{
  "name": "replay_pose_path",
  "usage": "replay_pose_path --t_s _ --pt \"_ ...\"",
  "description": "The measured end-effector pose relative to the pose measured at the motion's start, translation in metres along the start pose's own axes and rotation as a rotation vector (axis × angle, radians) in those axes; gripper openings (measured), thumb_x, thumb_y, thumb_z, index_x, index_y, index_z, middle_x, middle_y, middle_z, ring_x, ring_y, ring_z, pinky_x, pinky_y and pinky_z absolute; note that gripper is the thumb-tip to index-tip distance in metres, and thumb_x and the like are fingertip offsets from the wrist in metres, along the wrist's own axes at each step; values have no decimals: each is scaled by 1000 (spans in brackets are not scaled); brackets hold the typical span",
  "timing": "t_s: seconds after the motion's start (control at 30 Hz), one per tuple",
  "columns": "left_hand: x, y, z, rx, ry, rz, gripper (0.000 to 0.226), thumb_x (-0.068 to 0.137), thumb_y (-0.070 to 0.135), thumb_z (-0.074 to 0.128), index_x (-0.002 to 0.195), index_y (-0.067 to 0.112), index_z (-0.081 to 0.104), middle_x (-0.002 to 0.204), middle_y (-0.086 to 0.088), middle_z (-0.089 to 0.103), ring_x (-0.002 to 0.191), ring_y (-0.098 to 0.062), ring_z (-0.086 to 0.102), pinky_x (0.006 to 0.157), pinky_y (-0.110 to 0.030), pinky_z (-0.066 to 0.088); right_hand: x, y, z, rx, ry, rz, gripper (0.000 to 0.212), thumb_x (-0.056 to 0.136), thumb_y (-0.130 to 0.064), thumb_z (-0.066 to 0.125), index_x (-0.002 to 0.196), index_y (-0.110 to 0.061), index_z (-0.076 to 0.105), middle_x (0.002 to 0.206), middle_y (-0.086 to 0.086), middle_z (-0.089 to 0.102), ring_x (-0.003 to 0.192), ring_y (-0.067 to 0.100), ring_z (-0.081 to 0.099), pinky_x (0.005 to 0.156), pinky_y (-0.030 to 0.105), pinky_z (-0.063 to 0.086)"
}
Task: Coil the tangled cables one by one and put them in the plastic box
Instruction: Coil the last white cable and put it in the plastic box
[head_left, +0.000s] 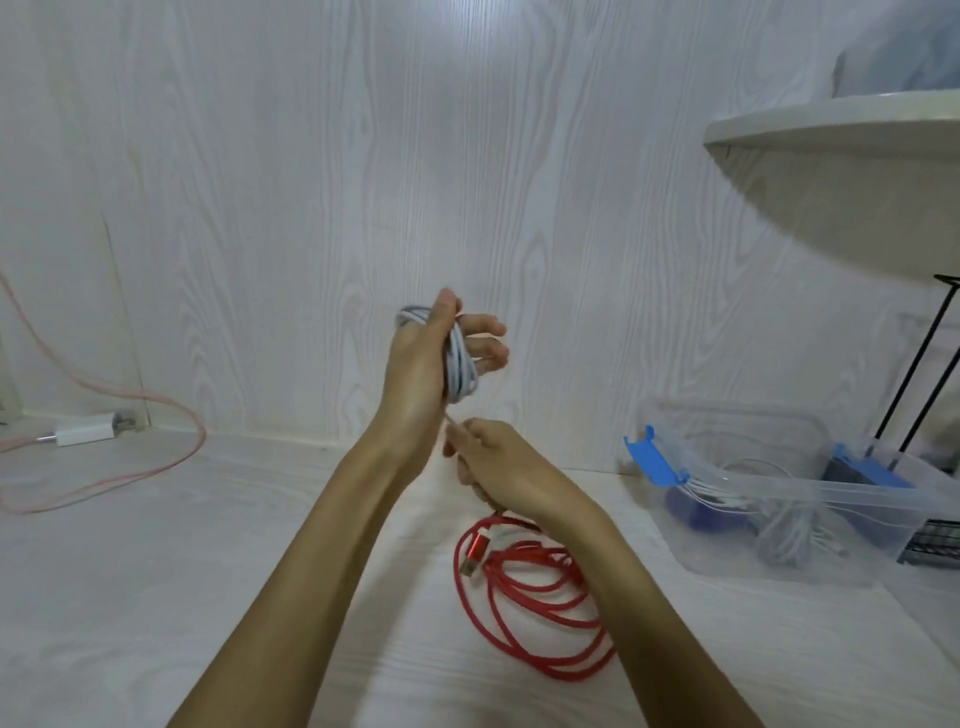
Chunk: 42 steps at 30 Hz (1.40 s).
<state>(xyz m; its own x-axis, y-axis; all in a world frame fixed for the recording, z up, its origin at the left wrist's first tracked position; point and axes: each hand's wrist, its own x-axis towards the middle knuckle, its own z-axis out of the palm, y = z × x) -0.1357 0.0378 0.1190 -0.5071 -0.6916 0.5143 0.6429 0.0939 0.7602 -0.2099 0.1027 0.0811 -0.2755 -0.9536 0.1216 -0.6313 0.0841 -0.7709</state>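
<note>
**Winding the white cable by hand**

Holding a bundle of white cable (460, 364) upright in mid-air, the left hand (431, 364) has its thumb and fingers curled around the loops — the coil runs across the palm, fingertips showing on the far side. Just below it, the right hand (498, 462) pinches the loose tail of the same cable, its fingers closed on the thin strand that rises to the bundle.

Under the right wrist, a red cable (535, 597) lies on the pale wood-grain table (156, 597) in loose loops, its metallic red plugs on the left of the heap. To the right stands the clear plastic box (779, 519) with blue clips; white cables already lie inside it, along with something dark blue that is too blurred to name.

At the far left, a white charger plug (85, 428) rests by the wall, with a pink cable (171, 462) looping across the table. A white shelf (841, 130) juts out at upper right.

No brand or writing is readable anywhere.
</note>
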Motion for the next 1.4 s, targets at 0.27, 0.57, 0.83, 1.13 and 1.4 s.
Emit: replay_pose_path --t_s 0.27,0.57,0.83,1.13,1.4 --pt "3 -6 -60 717 -131 -70 33 104 27 29 87 12 53 83 -2 74 72 -17 72 77 -24 52 -24 -16 -32 -144 -337 -63 28 102 -21 38 105 -11 64 62 -5 44 47 4 39 50 16 36" --pt "-10 -6 -53 577 -792 -755 47 97 51 27 85 11 48 47 4 43 38 -6 30 44 -18 35 -38 5 -86 -94 -133 -191 23 76 -46 69 71 -25 76 44 -8 35 43 4 29 44 8 29" --pt "-16 0 -42 93 -1138 -784 33 97 46 43 74 23 48 46 15 41 35 3 28 37 -9 28 -37 31 -99 173 -7 -222 44 71 -64 65 57 -22 62 50 -5 28 44 7 24 45 14 29" --pt "-7 14 -12 -729 -398 -334 28 90 31 48 66 17 47 39 6 29 33 -9 19 37 -19 20 -5 -2 -27 257 378 -180 39 97 -42 41 66 -20 40 56 -5 34 49 8 29 53 29 26" --pt "-4 24 -12 -436 35 26 31 97 25 39 67 19 40 43 10 29 33 -5 24 37 -16 26 -11 -29 8 324 -33 32 47 96 -2 33 139 -22 34 81 5 56 55 16 56 59 29 53"
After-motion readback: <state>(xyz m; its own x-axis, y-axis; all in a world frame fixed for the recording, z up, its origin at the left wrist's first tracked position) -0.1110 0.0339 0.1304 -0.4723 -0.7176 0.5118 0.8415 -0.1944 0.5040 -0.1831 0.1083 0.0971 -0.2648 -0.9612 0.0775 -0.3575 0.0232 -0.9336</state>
